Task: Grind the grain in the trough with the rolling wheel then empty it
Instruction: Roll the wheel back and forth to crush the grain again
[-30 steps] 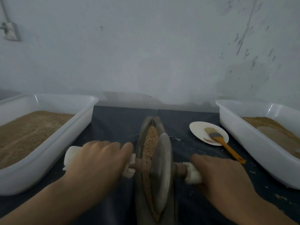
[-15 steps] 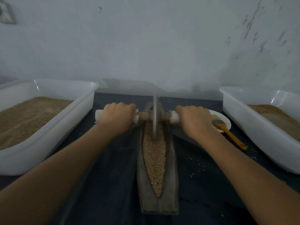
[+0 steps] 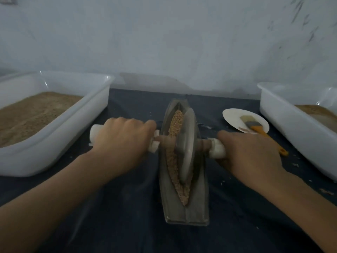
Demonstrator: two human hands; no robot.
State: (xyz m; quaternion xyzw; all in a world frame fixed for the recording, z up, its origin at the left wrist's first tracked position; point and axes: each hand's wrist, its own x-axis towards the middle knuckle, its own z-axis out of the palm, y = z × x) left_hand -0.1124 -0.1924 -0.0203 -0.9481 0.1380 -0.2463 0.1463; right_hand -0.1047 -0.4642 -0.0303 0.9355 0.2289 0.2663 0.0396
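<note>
From the head view, the trough [image 3: 184, 207] lies on the dark table [image 3: 118, 225] between two white tubs, and the grain [image 3: 176, 123] is inside it. The wheel [image 3: 186, 148] stands in the middle of the trough, on the grain. The left hand [image 3: 121, 141] has its fingers curled tight round the left handle [image 3: 94, 133]. The right hand [image 3: 249, 154] is wrapped round the right handle [image 3: 217, 148]. This looks like the grinding step. Next, the wheel likely needs a steady roll along the trough, kept straight. A plate [image 3: 235, 117] with a brush [image 3: 255, 126] sits near the right tub [image 3: 284, 123]. The wheel hides some grain. The left tub [image 3: 60, 136] is cut off by the edge.
</note>
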